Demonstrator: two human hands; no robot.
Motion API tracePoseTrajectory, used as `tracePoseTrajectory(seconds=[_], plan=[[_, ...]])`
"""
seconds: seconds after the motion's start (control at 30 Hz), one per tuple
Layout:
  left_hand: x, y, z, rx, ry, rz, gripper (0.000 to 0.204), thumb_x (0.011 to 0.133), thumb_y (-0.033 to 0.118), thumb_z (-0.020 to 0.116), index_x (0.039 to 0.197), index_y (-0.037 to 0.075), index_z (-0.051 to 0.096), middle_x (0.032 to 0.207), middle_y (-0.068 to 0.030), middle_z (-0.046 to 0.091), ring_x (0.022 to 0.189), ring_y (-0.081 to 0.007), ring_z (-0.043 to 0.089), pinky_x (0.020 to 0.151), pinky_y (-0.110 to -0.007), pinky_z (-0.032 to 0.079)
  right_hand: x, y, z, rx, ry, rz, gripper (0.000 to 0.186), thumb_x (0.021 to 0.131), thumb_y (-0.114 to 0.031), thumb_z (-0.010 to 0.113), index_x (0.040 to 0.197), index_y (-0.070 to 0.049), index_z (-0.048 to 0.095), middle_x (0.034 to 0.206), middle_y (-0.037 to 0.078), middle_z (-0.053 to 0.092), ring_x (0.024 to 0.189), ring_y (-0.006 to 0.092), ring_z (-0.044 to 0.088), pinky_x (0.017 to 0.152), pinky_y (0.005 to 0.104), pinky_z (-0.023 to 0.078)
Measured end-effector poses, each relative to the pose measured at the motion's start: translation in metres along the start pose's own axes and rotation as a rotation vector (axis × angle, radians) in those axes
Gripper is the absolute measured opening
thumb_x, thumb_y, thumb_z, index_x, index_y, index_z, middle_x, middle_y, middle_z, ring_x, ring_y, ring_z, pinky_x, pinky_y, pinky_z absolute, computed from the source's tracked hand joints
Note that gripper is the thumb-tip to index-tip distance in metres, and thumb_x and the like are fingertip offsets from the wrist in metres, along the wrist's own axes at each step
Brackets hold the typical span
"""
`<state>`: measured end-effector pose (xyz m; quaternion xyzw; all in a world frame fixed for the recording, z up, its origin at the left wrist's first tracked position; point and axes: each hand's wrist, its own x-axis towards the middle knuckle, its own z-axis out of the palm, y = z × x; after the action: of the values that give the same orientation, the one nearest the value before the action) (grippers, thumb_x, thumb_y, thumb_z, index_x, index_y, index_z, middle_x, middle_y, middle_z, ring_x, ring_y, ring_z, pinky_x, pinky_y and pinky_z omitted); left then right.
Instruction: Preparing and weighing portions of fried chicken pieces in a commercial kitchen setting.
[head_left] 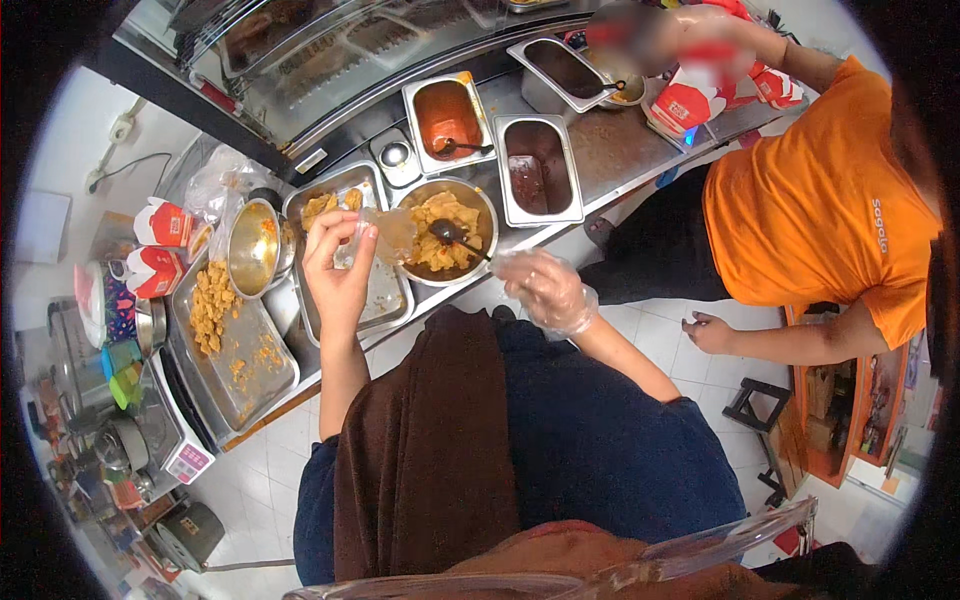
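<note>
Between the thumb and fingers of my left hand (333,260) is a small translucent plastic item (387,236), possibly a bag, at the left edge of a steel bowl (465,272) of fried chicken pieces (445,212). My right hand (545,285), in a clear plastic glove, grips the handle of a black ladle (446,233), whose head rests among the pieces. A steel tray (382,301) with some pieces lies under my left hand. Farther left, another tray (265,370) holds more chicken beside an empty mixing bowl (252,250).
Sauce containers (445,110) and dark-filled steel pans (540,175) line the counter's back below a glass display. Red-and-white boxes (160,270) stand left, near a scale (188,455). A co-worker in an orange shirt (810,200) stands close at right, one arm over more boxes (685,100).
</note>
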<state>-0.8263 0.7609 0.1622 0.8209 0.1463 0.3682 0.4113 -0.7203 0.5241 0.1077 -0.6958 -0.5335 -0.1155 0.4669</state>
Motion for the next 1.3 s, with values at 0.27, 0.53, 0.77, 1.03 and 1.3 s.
tracePoseTrajectory(seconds=[0.27,0.53,0.77,1.03,1.3], plan=[[-0.003,-0.001,-0.004,0.007,0.0,-0.006,0.008,0.07,0.003,0.064,0.077,0.002,0.06,0.085,-0.0063,0.057,0.08,-0.0155,0.052,0.066,-0.025,0.04,-0.015,-0.001,-0.002,0.08,-0.096,-0.166,0.026,0.068,0.002,0.061,0.094,0.001,0.054,0.091,0.015,0.058,0.081,0.0259,0.059,0.069,0.0336,0.05],[-0.002,-0.002,0.001,-0.014,-0.005,-0.002,0.009,0.07,0.003,0.065,0.077,0.002,0.06,0.085,-0.0065,0.056,0.079,-0.0157,0.052,0.066,-0.025,0.04,-0.021,-0.002,-0.004,1.012,0.811,1.099,0.019,0.082,-0.015,0.055,0.093,0.0,0.052,0.085,0.01,0.057,0.077,0.0192,0.057,0.077,0.0308,0.046],[-0.002,-0.001,0.004,-0.01,-0.011,0.023,0.009,0.069,0.003,0.065,0.077,0.002,0.059,0.085,-0.0065,0.056,0.079,-0.0156,0.052,0.066,-0.025,0.04,0.006,0.013,-0.054,0.995,1.074,0.944,0.014,0.082,-0.015,0.055,0.087,-0.002,0.052,0.089,0.009,0.055,0.076,0.0174,0.056,0.074,0.0307,0.048],[-0.001,-0.001,0.007,-0.036,-0.024,0.014,0.011,0.07,0.003,0.065,0.078,0.002,0.059,0.086,-0.0064,0.056,0.079,-0.0146,0.051,0.065,-0.024,0.04,0.018,0.062,-0.036,-0.175,0.164,0.535,0.01,0.078,-0.009,0.054,0.083,-0.001,0.059,0.078,0.013,0.059,0.069,0.025,0.059,0.063,0.0327,0.044],[-0.002,0.0,0.004,-0.006,-0.008,0.009,0.009,0.07,0.003,0.065,0.077,0.002,0.06,0.085,-0.0064,0.056,0.079,-0.0148,0.052,0.065,-0.024,0.04,0.0,0.06,-0.052,0.444,0.617,0.971,0.023,0.086,-0.022,0.047,0.087,0.0,0.056,0.07,0.007,0.06,0.064,0.0152,0.06,0.062,0.028,0.046]])
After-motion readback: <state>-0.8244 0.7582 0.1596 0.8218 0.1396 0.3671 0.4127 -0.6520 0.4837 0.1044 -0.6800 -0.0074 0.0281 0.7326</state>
